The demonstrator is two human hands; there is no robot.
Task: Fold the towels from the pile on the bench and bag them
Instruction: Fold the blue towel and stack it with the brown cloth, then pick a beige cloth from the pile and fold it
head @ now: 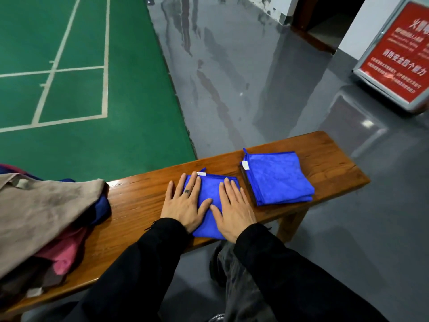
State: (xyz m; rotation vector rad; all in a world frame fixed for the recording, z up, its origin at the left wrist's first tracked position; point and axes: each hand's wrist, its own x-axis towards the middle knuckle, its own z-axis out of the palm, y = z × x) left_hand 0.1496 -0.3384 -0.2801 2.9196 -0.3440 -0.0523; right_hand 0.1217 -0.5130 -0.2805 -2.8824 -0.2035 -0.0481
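Observation:
A folded blue towel (209, 189) lies flat on the wooden bench (139, 196) in front of me. My left hand (185, 203) and my right hand (233, 210) press flat on it side by side, fingers spread, gripping nothing. To the right sits a stack of folded towels (278, 177), blue on top with a dark one under it. At the bench's left end lies the pile of unfolded towels (41, 217): taupe on top, pink, dark blue and brown beneath. No bag is in view.
The bench's right end (336, 168) lies beyond the stack. Grey glossy floor (255, 89) stretches behind, a green court mat (81, 89) at the left. A red sign board (399, 54) stands at the far right. My legs are under the bench's near edge.

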